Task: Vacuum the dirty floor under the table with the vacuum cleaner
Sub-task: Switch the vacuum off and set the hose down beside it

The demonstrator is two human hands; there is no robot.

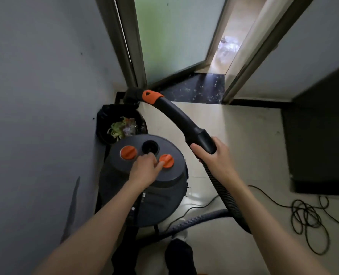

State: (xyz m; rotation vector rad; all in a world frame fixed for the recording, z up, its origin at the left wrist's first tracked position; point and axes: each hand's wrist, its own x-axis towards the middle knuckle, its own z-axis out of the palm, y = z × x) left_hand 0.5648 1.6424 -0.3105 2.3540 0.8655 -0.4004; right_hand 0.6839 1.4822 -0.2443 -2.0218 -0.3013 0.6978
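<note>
A dark grey canister vacuum cleaner [144, 191] stands by the left wall, its flat top carrying two orange knobs and a round black opening. My left hand [146, 168] rests on that top, fingers curled, thumb and fingertips touching the right orange knob [167, 160]. My right hand [212, 155] grips the black curved hose handle [176, 118] where it joins the ribbed hose [224, 195]. The handle's orange collar [150, 97] points toward the door corner. The table is not clearly in view.
A black-lined bin [121, 126] with green scraps sits behind the vacuum against the wall. A glass door [170, 36] stands ajar ahead over a dark threshold. A dark cabinet [321, 135] fills the right side. A tangled black cord [305, 217] lies on the pale floor.
</note>
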